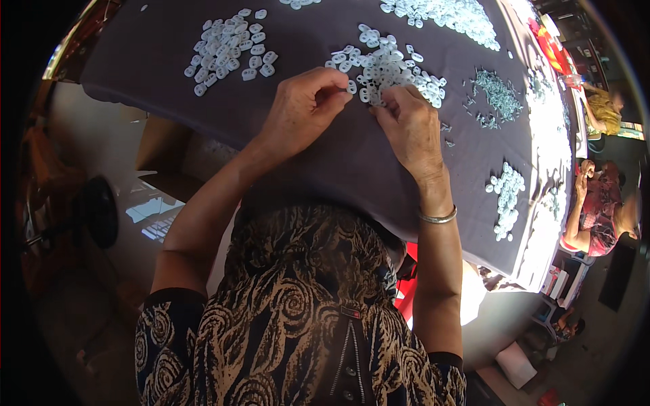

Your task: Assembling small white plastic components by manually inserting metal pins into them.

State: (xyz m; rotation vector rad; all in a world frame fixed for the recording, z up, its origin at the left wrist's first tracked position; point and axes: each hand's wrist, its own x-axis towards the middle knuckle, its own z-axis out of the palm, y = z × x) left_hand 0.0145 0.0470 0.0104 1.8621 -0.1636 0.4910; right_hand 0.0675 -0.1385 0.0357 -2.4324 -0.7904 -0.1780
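shirt (284,304); left hand (301,105) pinches white piece (351,86)

The right hand (414,132) covers part of the middle white heap (387,64), its grip hidden. The upper edge cuts off the desk (355,166) and a small heap (298,3). Grey bits (500,97) are too small to tell.

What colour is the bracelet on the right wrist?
The bracelet is shiny silver; it shows in the head view.

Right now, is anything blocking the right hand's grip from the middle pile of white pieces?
Nothing visible is: the right hand's grip is right at the near edge of the middle pile of white pieces.
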